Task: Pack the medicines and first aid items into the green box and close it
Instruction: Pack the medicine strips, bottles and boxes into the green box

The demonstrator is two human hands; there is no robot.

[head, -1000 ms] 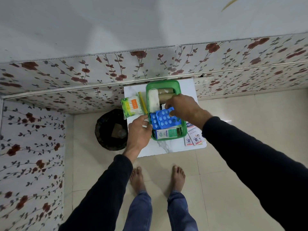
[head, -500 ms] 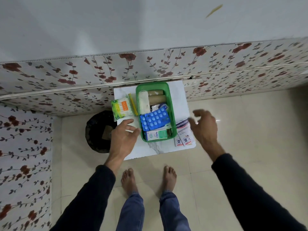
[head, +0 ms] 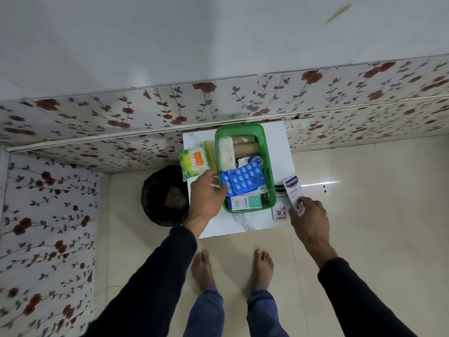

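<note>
Head view: a white table (head: 243,224) stands against the floral wall, with the green box (head: 269,166) on it, lid off and open on top. Inside, at the box's 12 o'clock end, lie two brown rolls (head: 245,145) and a white roll (head: 226,154) along the 9 o'clock wall. A blue blister pack (head: 244,179) lies tilted across the middle, and a teal-and-white carton (head: 246,202) rests at the 6 o'clock end.

The left hand (head: 206,198) sits at the box's 8 o'clock edge, fingers (head: 222,190) loosely curled against the rim and touching the blister pack's corner; it clasps nothing clearly.

At 9 o'clock of the box, on the table, lie a cotton bud pack (head: 193,162) and a yellow stick (head: 210,154).

The right hand (head: 309,218) is at the box's 4 o'clock, pinching the near end of a plaster box (head: 292,188). Just beside it, two more plaster packs (head: 280,203) lie on the table's edge.

A black bin (head: 165,195) stands on the floor at the table's 9 o'clock.
</note>
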